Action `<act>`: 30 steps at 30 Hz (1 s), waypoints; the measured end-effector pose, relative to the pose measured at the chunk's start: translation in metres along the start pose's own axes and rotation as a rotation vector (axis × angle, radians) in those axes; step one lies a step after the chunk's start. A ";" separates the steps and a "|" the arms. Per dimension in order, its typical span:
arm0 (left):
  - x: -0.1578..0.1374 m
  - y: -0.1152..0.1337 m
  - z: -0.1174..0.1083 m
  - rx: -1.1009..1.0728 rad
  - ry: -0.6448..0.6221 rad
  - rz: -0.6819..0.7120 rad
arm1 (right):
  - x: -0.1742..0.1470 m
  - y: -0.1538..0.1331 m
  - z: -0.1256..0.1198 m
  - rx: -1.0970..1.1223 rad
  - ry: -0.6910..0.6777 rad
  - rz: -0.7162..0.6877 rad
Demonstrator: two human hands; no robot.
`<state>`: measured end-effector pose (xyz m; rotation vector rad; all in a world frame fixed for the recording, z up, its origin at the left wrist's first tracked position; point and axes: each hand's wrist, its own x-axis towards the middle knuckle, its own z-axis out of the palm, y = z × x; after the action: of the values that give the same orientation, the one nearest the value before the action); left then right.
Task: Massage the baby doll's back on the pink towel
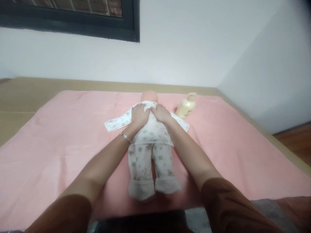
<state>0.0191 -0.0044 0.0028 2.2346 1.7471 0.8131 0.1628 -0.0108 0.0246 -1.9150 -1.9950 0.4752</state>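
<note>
A baby doll [153, 132] lies stretched out on a pink blanket [80, 129], its smooth round head pointing away from me. It wears a white top and trousers with a small green print, the trouser cuffs turned up. No face shows on the visible part of the head. My left hand [139, 115] rests on the left side of the doll's upper body, fingers extended and thumb toward the middle. Mirroring it, my right hand [161, 113] lies on the right side near the shoulder. Both palms press on the cloth, thumbs close together, holding nothing.
Just right of the doll's sleeve, a cream pump bottle [186, 107] leans at a tilt on the blanket. Beyond the blanket run a tan surface edge [109, 84] and a white wall [182, 48]. A dark-framed window [131, 22] is at upper left.
</note>
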 end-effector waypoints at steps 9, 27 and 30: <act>-0.003 -0.005 0.003 -0.048 0.032 -0.007 | 0.002 0.001 0.006 -0.021 0.033 0.015; -0.009 0.011 -0.010 0.080 -0.021 0.034 | -0.002 -0.002 -0.010 -0.020 -0.009 -0.036; -0.004 0.008 -0.019 0.040 -0.077 0.027 | -0.014 -0.019 -0.013 -0.145 -0.007 -0.015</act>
<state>0.0156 -0.0138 0.0210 2.2875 1.7169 0.6931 0.1526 -0.0258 0.0445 -1.9830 -2.0988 0.3418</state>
